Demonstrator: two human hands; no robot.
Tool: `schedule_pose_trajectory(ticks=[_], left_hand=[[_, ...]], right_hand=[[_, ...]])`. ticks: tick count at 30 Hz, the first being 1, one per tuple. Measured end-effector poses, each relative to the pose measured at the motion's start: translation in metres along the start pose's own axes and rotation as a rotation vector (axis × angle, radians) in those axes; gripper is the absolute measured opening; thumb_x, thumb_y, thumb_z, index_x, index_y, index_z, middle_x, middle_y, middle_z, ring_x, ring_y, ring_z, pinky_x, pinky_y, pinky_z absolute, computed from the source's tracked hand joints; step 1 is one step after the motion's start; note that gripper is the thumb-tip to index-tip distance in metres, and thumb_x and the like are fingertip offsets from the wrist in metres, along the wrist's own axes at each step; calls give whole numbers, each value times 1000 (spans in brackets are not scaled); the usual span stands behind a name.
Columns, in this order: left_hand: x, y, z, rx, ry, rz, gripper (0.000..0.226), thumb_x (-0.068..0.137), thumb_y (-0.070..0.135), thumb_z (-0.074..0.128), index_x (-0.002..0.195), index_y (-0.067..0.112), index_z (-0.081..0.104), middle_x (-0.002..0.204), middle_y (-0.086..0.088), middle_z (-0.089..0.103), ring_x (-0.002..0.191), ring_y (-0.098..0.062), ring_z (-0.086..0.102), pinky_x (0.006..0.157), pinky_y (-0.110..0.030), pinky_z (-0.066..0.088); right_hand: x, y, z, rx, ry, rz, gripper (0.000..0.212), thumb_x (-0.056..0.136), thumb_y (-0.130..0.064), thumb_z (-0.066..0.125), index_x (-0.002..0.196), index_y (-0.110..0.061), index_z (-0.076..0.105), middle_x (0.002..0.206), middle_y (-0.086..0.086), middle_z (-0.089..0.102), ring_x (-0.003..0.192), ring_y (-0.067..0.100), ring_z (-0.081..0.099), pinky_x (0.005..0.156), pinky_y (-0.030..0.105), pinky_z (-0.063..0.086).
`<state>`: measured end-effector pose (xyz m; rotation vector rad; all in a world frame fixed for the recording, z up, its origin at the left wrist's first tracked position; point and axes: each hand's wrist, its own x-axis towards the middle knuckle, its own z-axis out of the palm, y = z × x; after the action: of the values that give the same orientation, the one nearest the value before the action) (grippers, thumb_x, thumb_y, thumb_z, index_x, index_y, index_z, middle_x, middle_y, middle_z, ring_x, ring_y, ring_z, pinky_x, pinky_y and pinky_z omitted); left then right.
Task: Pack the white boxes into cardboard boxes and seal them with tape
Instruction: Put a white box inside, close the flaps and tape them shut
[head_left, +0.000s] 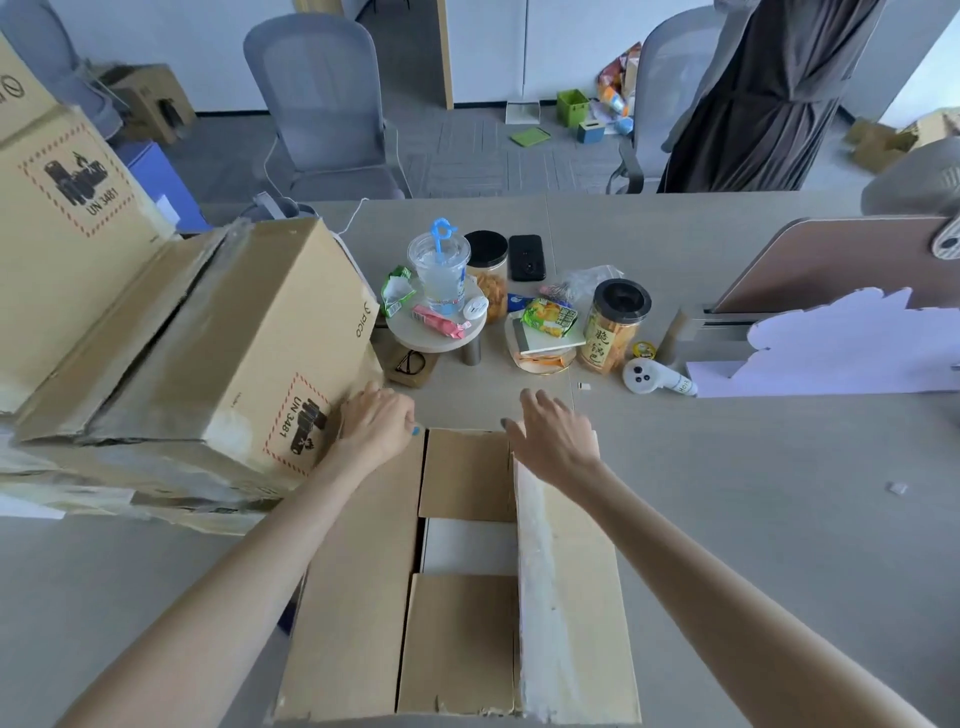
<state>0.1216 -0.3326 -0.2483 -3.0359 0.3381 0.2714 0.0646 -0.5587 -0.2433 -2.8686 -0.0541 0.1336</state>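
Your left hand (376, 423) sits at the far end of the left flap (353, 571) with its fingers bent down over the edge and out of sight, so you cannot tell whether it pinches the cardboard or only rests there. Your right hand (558, 441) is spread, fingers straight and holding nothing, over the far end of the right flap (571, 597), which carries white tape residue.

Below and just nearer to you than both hands lies the cardboard box (457, 639) on the table (779, 493), its long axis running straight away from you. The two short flaps are folded in, and the white box (470, 545) shows in the gap between them, midway between your forearms and about equally near either hand. Closing looks like the step in hand: the long flaps must meet along that near-to-far line. No tape roll is visible.

Beside your left hand, a sealed carton (249, 332) reads "PICO" and "UN 3481"; the taller carton (62, 208) behind it repeats "UN 3481".
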Motion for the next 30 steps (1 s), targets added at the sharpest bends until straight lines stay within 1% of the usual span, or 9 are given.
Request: schedule_pose_trajectory(ticks=[6,11,15,18,20,23,26,28,30], left_hand=[[5,25,-24,299,-35,-6,24,87,27,60,108,21,70,112,-2,69,111,-21,61,85,-28,42],[2,34,-51,297,-23,-79,20,85,20,61,104,18,66,108,-2,69,101,-22,67,68,-25,36],[-11,36,-57,8,131,-64,22,87,16,56,108,13,60,104,-9,68,96,-32,66,70,-31,40],[-27,44,-42,-266,296,17,24,97,29,49,114,14,53,93,-5,69,87,-29,63,64,-31,34],[-40,54,-30,-447,308,87,23,101,32,45,113,13,50,87,-4,66,80,-27,59,62,-32,31],[-57,65,-10,-495,287,136,26,104,30,40,121,15,51,106,1,65,92,-23,63,65,-30,35],[-71,69,14,-480,256,182,29,104,27,41,127,14,53,125,-2,61,106,-20,62,80,-36,52],[-77,69,35,-471,237,220,32,104,26,42,131,14,54,133,-3,58,116,-19,58,88,-37,53],[-81,69,54,-427,236,262,41,103,31,38,136,15,53,147,0,49,132,-17,46,100,-34,46]], right_hand=[[-18,4,29,-20,4,-17,35,100,-31,43,127,-10,45,126,6,50,119,25,47,80,36,43],[-28,14,38,-25,23,-83,34,96,-25,50,126,-10,50,129,6,51,117,24,48,88,36,45],[-39,25,44,38,49,-148,34,90,-17,56,122,-8,57,134,6,51,117,27,51,86,38,49],[-45,33,46,72,55,-183,33,91,-14,55,123,-8,57,137,5,49,123,25,47,93,36,47],[-49,37,47,112,77,-194,35,91,-12,55,125,-8,58,139,6,49,127,25,46,97,36,44],[-56,42,50,131,106,-219,38,91,-11,56,129,-10,57,142,6,50,130,25,46,102,36,42],[-62,43,60,128,145,-219,40,91,-13,55,132,-10,56,146,8,48,136,26,44,110,39,40],[-69,42,69,129,147,-171,45,94,-23,41,135,-11,55,151,7,44,141,25,38,116,39,31],[-75,42,79,120,135,-149,57,95,-34,24,142,-12,48,157,5,34,147,22,28,121,37,18]])
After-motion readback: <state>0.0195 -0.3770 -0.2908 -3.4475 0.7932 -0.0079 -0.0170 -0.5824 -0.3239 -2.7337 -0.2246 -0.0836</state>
